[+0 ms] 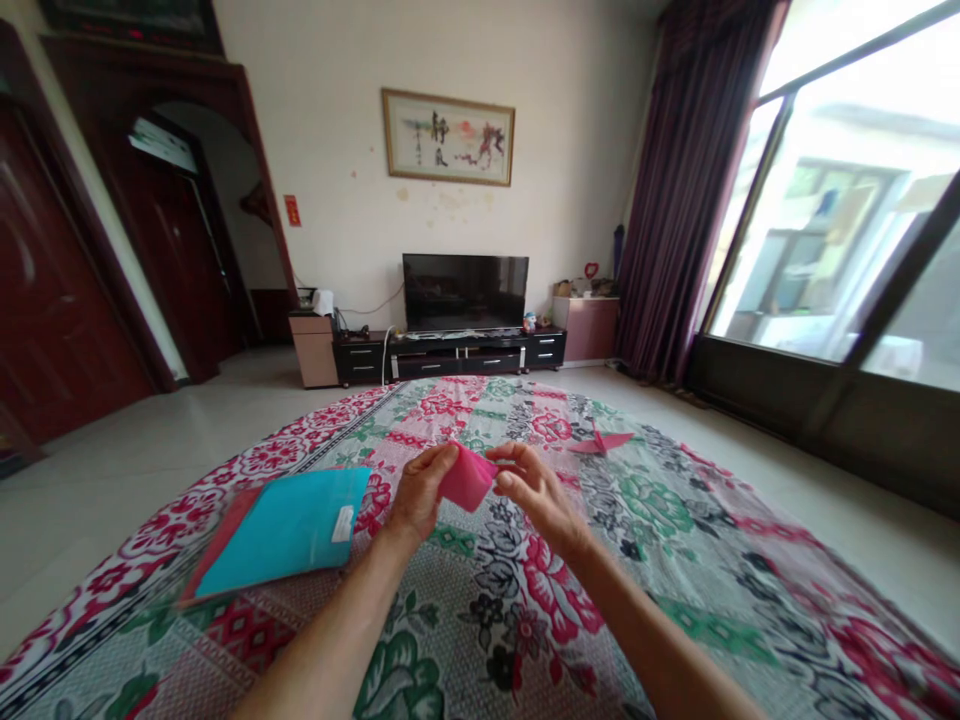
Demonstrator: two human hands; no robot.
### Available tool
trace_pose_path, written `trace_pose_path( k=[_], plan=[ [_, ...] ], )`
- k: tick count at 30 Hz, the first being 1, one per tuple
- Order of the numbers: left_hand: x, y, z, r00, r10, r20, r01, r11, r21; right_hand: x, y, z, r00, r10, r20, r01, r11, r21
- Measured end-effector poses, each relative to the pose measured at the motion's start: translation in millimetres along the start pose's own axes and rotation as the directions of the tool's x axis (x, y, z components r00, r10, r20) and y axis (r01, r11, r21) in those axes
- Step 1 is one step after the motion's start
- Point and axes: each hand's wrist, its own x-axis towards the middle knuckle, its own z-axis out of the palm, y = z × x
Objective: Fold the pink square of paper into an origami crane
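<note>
A small piece of folded pink paper (469, 479) is held up between my two hands, above the flowered cloth. My left hand (421, 490) pinches its left edge, thumb on the near side. At the paper's right corner, my right hand (534, 494) has its thumb and index finger closed on the edge, the other fingers curled. Farther off to the right lies a folded pink paper shape (602, 443) with pointed ends. A packet of coloured paper (289, 530), blue on top with a white label, rests to the left of my left hand.
The patterned cloth (420, 650) covers the rounded surface before me. Beyond it stand a low black cabinet (457, 362) and a television (465, 292). Dark curtains (660, 200) and a large window are on the right, wooden doors (60, 270) on the left.
</note>
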Motion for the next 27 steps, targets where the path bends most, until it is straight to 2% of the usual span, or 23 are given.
trace_pose_path(
  k=[4,7,12,20,27],
  plan=[
    [0,-1,1.4,1.000,0.003,-0.028,-0.005,0.998,-0.062,-1,18,20,0.999,0.012,-0.031,-0.013,1.000,-0.010],
    [-1,-3,1.3,1.000,-0.030,-0.005,0.029,0.998,-0.052,2,28,25,0.992,-0.029,-0.120,0.024,0.999,-0.048],
    [0,-4,-3.5,0.996,-0.064,0.055,0.064,0.998,-0.010,4,34,18,0.974,-0.105,-0.201,0.090,0.993,-0.081],
    [0,-7,-7.4,0.991,-0.052,0.127,0.035,0.990,0.134,1,36,10,0.960,-0.138,-0.245,0.079,0.968,-0.237],
    [-2,-6,-5.6,0.985,-0.053,0.164,0.026,0.987,0.161,2,32,11,0.947,-0.109,-0.303,0.056,0.982,-0.179]
  ],
)
